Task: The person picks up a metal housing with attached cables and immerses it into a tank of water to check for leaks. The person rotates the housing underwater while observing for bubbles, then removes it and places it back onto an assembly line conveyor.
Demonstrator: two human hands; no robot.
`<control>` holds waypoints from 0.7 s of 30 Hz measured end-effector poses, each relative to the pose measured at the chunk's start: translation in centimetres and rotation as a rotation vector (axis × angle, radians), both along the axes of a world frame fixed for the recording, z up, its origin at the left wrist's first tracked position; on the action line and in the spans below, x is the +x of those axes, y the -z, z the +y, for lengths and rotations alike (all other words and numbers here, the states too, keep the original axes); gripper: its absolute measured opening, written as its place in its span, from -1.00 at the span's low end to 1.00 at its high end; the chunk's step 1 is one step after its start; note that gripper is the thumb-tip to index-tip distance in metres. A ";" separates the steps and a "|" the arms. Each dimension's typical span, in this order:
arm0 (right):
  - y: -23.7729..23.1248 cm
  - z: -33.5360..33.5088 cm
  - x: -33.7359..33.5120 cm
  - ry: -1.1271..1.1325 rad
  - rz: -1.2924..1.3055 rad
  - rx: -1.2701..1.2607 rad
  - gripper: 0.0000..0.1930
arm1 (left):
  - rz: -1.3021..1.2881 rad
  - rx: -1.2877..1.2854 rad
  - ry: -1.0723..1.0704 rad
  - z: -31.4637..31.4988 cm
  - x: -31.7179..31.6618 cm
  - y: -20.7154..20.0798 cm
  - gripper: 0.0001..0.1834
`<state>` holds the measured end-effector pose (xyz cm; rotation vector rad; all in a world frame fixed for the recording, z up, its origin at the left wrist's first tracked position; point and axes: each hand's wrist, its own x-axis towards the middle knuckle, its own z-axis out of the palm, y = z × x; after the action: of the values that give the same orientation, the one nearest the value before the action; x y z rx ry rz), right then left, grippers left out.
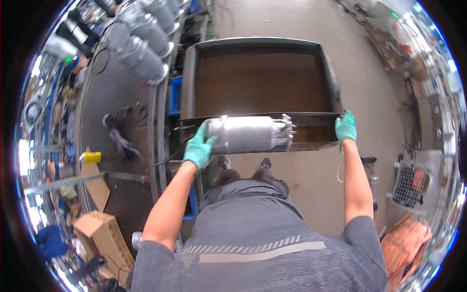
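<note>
Grey floor (292, 18) around open metal tank (260, 80); dark counter (99, 104) left of both grips. Left grip (198, 147) clasps end of silver cylinder (245, 134), lying just right of it. Right grip (346, 127) at tank's right edge; finger closure can't be made out.

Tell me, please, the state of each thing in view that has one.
Metal cylinder: lying on its side
Large tank: open at the top
Left hand: gloved, touching the metal cylinder's left end
Right hand: gloved, at the large tank's right edge
Cardboard box: open or sealed, unclear
Orange sheet: crumpled
Other cylinders: grouped close together
</note>
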<state>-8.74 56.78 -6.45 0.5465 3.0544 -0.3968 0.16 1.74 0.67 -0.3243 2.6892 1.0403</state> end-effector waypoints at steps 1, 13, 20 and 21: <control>-2.0 -2.1 0.5 -0.062 -0.010 -0.124 -0.34 | -0.057 -0.042 -0.035 -0.1 0.5 -0.4 -0.28; -1.4 -20.8 6.2 -0.129 0.255 -1.291 -0.32 | -0.093 0.387 -0.613 -14.1 -2.1 9.3 -0.70; 0.8 -24.0 5.7 -0.054 0.415 -1.177 -0.55 | -0.320 0.845 -0.761 -15.9 -4.2 10.3 -0.74; 0.8 -24.3 5.7 -0.051 0.437 -1.167 -0.57 | -0.323 0.851 -0.763 -15.8 -4.3 10.6 -0.74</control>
<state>-3.06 32.50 -7.25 0.2973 2.4415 -2.2503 -4.12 -14.07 -9.95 -1.2285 1.6084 1.9758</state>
